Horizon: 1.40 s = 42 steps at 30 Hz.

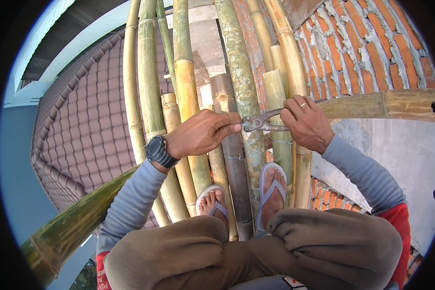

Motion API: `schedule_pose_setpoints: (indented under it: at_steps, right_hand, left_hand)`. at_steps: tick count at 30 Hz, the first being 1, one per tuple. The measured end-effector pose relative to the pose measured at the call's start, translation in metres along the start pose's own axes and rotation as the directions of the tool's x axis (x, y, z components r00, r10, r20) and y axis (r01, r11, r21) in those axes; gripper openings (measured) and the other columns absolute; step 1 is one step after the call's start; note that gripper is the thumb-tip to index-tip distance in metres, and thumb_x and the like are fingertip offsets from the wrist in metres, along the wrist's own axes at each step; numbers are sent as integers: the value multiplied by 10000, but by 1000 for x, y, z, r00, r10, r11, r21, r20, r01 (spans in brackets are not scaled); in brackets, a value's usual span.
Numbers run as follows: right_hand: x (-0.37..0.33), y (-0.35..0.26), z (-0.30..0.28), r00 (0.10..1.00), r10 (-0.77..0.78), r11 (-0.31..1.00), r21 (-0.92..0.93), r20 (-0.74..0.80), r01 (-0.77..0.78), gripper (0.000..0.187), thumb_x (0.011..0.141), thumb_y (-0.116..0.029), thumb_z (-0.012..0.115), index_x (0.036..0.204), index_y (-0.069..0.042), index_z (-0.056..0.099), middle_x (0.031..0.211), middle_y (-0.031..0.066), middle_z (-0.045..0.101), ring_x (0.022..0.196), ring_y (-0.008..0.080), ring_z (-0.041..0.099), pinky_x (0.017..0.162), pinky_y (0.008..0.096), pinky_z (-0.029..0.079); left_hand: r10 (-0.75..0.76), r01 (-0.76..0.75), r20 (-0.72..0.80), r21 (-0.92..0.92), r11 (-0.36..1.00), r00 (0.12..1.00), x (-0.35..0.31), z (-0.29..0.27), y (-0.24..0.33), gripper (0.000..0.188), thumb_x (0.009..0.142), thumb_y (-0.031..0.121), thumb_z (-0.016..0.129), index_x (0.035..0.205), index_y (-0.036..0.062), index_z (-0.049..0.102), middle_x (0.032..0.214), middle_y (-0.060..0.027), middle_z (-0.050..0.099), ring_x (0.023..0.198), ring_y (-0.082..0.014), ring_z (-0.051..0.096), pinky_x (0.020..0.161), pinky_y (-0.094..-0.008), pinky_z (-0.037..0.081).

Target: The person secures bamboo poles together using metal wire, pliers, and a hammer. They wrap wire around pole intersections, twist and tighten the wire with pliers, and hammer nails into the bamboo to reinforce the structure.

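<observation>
In front of me, my right hand (308, 124) grips the handles of a pair of metal pincers (257, 123). The jaws point left and meet a thin strand of wire (244, 124). My left hand (205, 133) is closed, thumb and fingertips pinching that wire right beside the jaws; how much lies inside the fingers is hidden. Both hands are above a mottled, lichen-covered bamboo pole (239, 63) and a dark bamboo pole (234, 169). Another wire loop (234, 158) goes round the dark pole, lower down.
My sandalled feet (273, 193) rest on the row of bamboo poles (147, 72). Crosswise bamboo lies at lower left (77, 227) and right (372, 105). A tiled roof (82, 121) is below on the left, a brick wall (367, 48) at upper right, a grey surface (382, 154) below it.
</observation>
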State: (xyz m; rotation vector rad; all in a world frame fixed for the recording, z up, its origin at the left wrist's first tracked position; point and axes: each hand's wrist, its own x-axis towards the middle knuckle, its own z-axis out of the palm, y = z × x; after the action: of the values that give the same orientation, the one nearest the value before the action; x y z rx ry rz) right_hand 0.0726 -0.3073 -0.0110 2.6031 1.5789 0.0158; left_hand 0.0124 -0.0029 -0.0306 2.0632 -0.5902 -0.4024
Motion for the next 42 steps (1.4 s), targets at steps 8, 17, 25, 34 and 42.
schedule_pose_setpoints:
  at_steps: [8,17,25,34,42]
  right_hand:
    - [1,-17,-1,993,112,994,-11,-27,-113,155,915,-144,561,1034,-45,557,1244,160,547,1255,356,517,1174,626,287]
    - [2,-24,-7,986,162,986,-31,-32,-163,130,916,-147,544,1010,-58,538,1161,149,534,1183,334,529,1145,610,308]
    - [-1,-21,-20,980,86,994,57,179,-98,93,911,-124,531,987,-70,535,995,118,525,1006,273,561,892,432,438]
    - [2,-24,-16,998,60,991,120,20,-63,125,913,-115,512,1005,-34,532,1067,130,536,1028,279,570,952,450,445]
    - [-1,-25,-15,997,69,997,43,34,-70,144,912,-114,513,1035,-44,540,1107,122,539,1078,283,562,984,491,422]
  left_hand:
    - [14,-12,-90,24,1000,996,-6,1,-6,273,1049,264,583,1197,58,683,788,-209,687,713,-414,675,650,-493,520]
    - [30,-18,-98,123,992,995,-6,3,-3,262,1038,255,597,1174,50,686,763,-209,679,710,-410,677,643,-491,517]
    - [51,-49,-110,25,998,993,-6,6,-9,251,1037,253,599,1144,47,694,766,-209,681,694,-409,670,632,-496,515]
    - [119,-56,-159,353,934,980,-16,3,-1,237,997,212,651,1216,135,696,770,-84,706,644,-278,676,556,-417,476]
    - [82,-36,-133,313,949,988,-15,3,0,199,987,219,648,1158,140,712,852,-90,745,678,-295,689,552,-418,491]
